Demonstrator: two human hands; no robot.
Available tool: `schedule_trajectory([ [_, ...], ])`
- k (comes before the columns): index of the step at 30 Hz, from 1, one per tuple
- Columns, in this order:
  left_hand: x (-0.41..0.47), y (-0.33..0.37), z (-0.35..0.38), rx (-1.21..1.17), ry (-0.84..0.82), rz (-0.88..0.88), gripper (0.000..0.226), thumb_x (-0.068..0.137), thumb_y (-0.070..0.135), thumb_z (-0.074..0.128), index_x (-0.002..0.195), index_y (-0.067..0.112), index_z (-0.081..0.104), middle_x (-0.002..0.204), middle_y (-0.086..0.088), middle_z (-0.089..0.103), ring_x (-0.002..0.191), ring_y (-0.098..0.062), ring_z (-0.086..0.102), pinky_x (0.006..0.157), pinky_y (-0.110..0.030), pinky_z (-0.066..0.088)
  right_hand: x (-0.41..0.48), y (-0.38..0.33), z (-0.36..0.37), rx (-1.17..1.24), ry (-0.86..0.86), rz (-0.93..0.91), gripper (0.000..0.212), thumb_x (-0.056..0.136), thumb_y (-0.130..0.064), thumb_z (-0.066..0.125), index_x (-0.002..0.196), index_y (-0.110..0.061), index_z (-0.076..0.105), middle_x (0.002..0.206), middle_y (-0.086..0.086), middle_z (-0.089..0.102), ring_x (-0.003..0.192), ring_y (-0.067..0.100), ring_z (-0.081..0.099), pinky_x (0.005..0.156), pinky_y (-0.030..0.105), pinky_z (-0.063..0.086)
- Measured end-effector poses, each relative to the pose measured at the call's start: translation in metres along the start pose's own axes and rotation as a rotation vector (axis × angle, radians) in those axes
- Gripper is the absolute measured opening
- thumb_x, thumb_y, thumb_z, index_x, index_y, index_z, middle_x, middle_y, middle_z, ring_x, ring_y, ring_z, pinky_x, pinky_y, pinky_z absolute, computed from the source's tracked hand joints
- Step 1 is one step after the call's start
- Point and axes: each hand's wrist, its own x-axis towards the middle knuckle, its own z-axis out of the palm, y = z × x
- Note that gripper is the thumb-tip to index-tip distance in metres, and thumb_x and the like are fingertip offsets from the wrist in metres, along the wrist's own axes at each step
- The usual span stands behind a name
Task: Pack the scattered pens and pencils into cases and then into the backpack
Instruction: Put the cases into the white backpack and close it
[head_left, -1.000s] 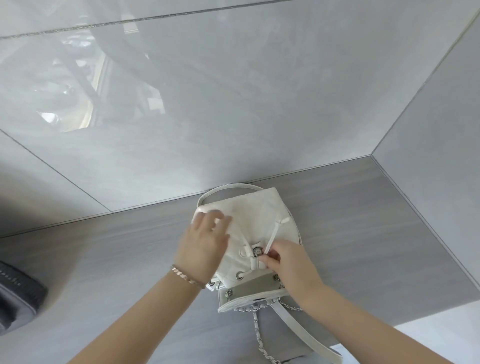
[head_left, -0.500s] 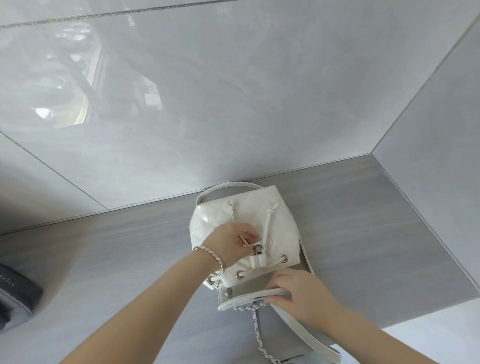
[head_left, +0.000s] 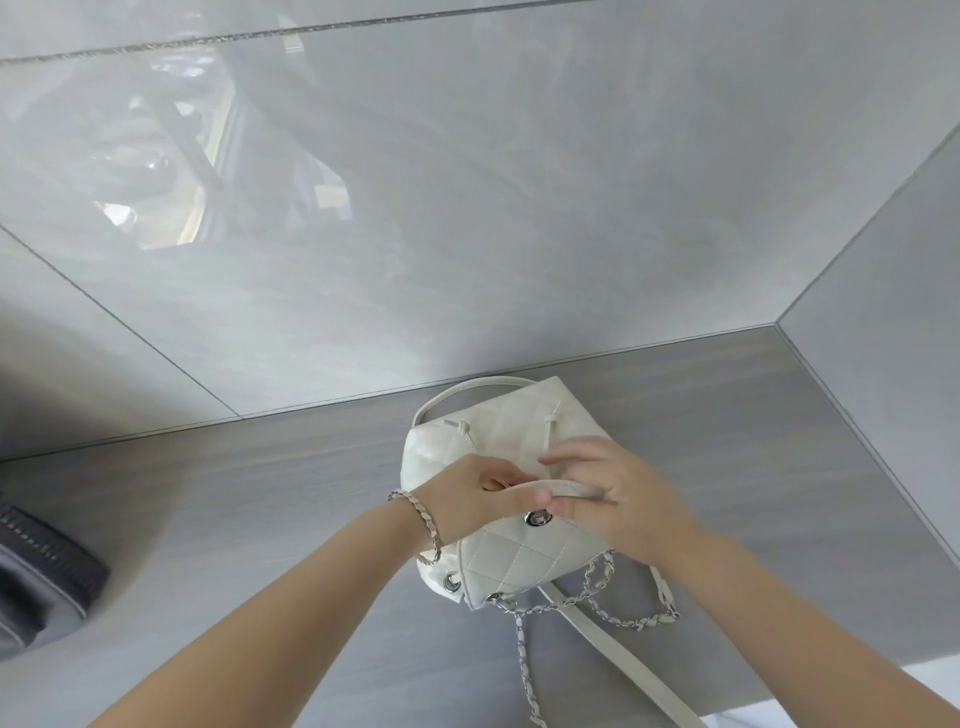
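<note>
Head view: our left hand (head_left: 467, 501) and right hand (head_left: 623, 499) both pinch the far edge of the flap (head_left: 524, 556), fingers curled, the right one blurred. The white quilted backpack (head_left: 519, 426) sits on the grey counter (head_left: 260, 493) by the wall, chain strap (head_left: 597, 597) trailing near us. A dark zippered pouch (head_left: 36, 566) lies far left.

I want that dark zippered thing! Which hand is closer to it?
Left. The left hand is on the white backpack, right of the dark zippered thing; the right hand is farther right.
</note>
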Motion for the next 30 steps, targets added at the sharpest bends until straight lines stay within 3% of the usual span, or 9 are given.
schedule_trajectory([
  [2, 0.004, -0.005, 0.005, 0.044, 0.044, -0.005, 0.021, 0.063, 0.046, 0.076, 0.077, 0.037, 0.063, 0.072, 0.016, 0.062, 0.063, 0.009, 0.055, 0.062, -0.007, 0.042, 0.004, 0.005, 0.006, 0.032, -0.092, 0.014, 0.011, 0.080, -0.020, 0.069, 0.090, -0.020, 0.074, 0.089, -0.003, 0.069, 0.087, 0.012, 0.060, 0.078, 0.034, 0.046],
  [4, 0.008, -0.009, 0.009, 0.075, 0.105, -0.002, 0.021, 0.064, 0.035, 0.079, 0.070, 0.036, 0.060, 0.062, 0.016, 0.057, 0.053, 0.008, 0.051, 0.050, -0.005, 0.037, 0.008, 0.007, 0.008, 0.077, -0.097, 0.054, 0.005, 0.079, -0.021, 0.068, 0.079, -0.019, 0.073, 0.065, -0.001, 0.061, 0.064, 0.013, 0.054, 0.062, 0.034, 0.043],
  [7, 0.013, -0.009, 0.010, 0.111, 0.141, -0.011, 0.021, 0.064, 0.034, 0.079, 0.069, 0.034, 0.058, 0.062, 0.015, 0.056, 0.055, 0.004, 0.051, 0.052, -0.009, 0.039, 0.012, 0.014, 0.008, 0.183, -0.057, 0.129, 0.023, 0.078, -0.017, 0.071, 0.058, -0.026, 0.065, 0.046, -0.010, 0.047, 0.048, 0.004, 0.039, 0.049, 0.020, 0.029],
  [11, 0.020, -0.005, 0.016, 0.189, 0.120, -0.043, 0.026, 0.063, 0.038, 0.078, 0.077, 0.029, 0.058, 0.069, 0.013, 0.057, 0.064, -0.005, 0.054, 0.057, -0.017, 0.042, 0.009, 0.020, 0.008, 0.216, -0.083, 0.143, 0.037, 0.077, -0.011, 0.071, 0.050, -0.034, 0.060, 0.040, -0.012, 0.042, 0.042, 0.003, 0.034, 0.045, 0.013, 0.023],
  [16, 0.029, 0.001, 0.024, 0.316, 0.056, -0.086, 0.032, 0.064, 0.045, 0.074, 0.080, 0.024, 0.058, 0.066, 0.010, 0.056, 0.060, -0.009, 0.054, 0.054, -0.020, 0.042, 0.004, 0.031, 0.009, 0.276, -0.080, 0.176, 0.004, 0.077, -0.008, 0.072, 0.073, -0.007, 0.073, 0.049, -0.007, 0.048, 0.046, 0.001, 0.036, 0.047, 0.014, 0.027],
  [20, 0.029, 0.002, 0.023, 0.290, 0.078, -0.094, 0.030, 0.061, 0.049, 0.074, 0.064, 0.026, 0.054, 0.057, 0.010, 0.050, 0.052, -0.008, 0.048, 0.049, -0.017, 0.037, 0.003, 0.031, 0.013, 0.298, -0.054, 0.122, 0.016, 0.074, -0.020, 0.069, 0.077, -0.005, 0.072, 0.052, 0.000, 0.051, 0.048, 0.002, 0.039, 0.048, 0.016, 0.029],
  [23, 0.027, 0.001, 0.024, 0.283, 0.109, -0.081, 0.032, 0.061, 0.047, 0.075, 0.063, 0.023, 0.054, 0.056, 0.009, 0.048, 0.052, -0.008, 0.046, 0.047, -0.015, 0.035, -0.002, 0.033, 0.018, 0.307, -0.007, 0.070, 0.018, 0.074, -0.023, 0.063, 0.083, -0.011, 0.073, 0.069, 0.011, 0.066, 0.063, 0.017, 0.056, 0.060, 0.029, 0.042],
  [28, 0.023, -0.002, 0.031, 0.353, 0.187, -0.023, 0.040, 0.062, 0.046, 0.076, 0.076, 0.012, 0.061, 0.070, 0.006, 0.049, 0.066, -0.012, 0.049, 0.056, -0.019, 0.036, -0.012, 0.041, 0.029, 0.248, 0.156, -0.022, 0.009, 0.073, -0.017, 0.067, 0.073, -0.008, 0.070, 0.094, -0.008, 0.062, 0.088, 0.003, 0.058, 0.080, 0.016, 0.044],
  [30, 0.023, -0.002, 0.034, 0.373, 0.227, 0.018, 0.040, 0.064, 0.046, 0.075, 0.074, 0.010, 0.060, 0.068, 0.005, 0.046, 0.067, -0.012, 0.047, 0.055, -0.014, 0.033, -0.011, 0.044, 0.028, 0.259, 0.160, 0.004, 0.010, 0.072, -0.018, 0.067, 0.072, -0.009, 0.071, 0.093, -0.012, 0.060, 0.088, 0.001, 0.058, 0.079, 0.012, 0.043],
])
